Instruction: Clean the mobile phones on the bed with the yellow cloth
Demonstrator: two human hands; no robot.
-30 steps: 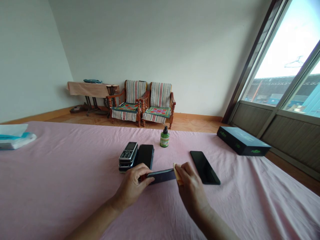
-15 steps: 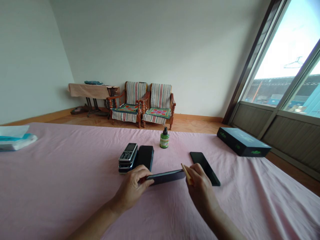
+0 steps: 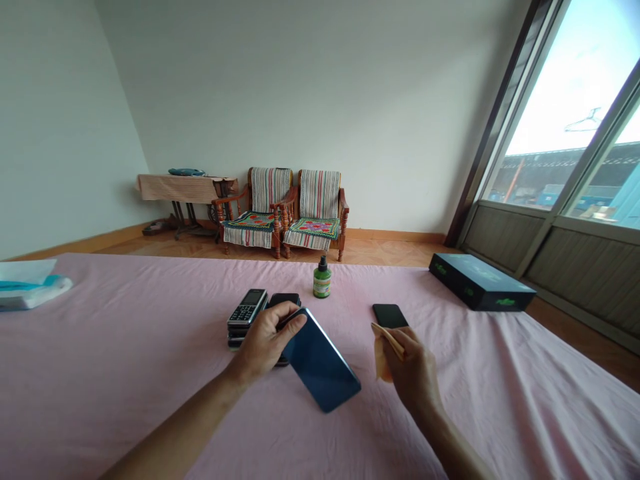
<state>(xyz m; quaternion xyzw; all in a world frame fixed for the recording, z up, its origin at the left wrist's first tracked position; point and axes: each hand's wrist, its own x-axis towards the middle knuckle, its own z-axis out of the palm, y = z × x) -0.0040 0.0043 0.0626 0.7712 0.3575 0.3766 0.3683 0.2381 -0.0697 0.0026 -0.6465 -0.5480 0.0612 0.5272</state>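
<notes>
My left hand pinches the upper corner of a dark blue smartphone, which hangs tilted above the pink cloth with a broad flat face toward me. My right hand is closed on a folded yellow-orange cloth, held apart from the phone. Behind the right hand lies a black smartphone, partly covered by the hand. Past my left hand stands a stack of phones with a silver keypad phone on top. Beside it lies another dark phone, mostly hidden by my left hand and the held phone.
A green spray bottle stands upright near the far edge of the pink cloth. To the right is a flat black box; a pack of tissues lies at far left. Two wooden armchairs stand beyond.
The phone in my left hand has turned from edge-on to showing its broad face, its free end swinging down. My right hand with the cloth has drawn away from it to the right.
</notes>
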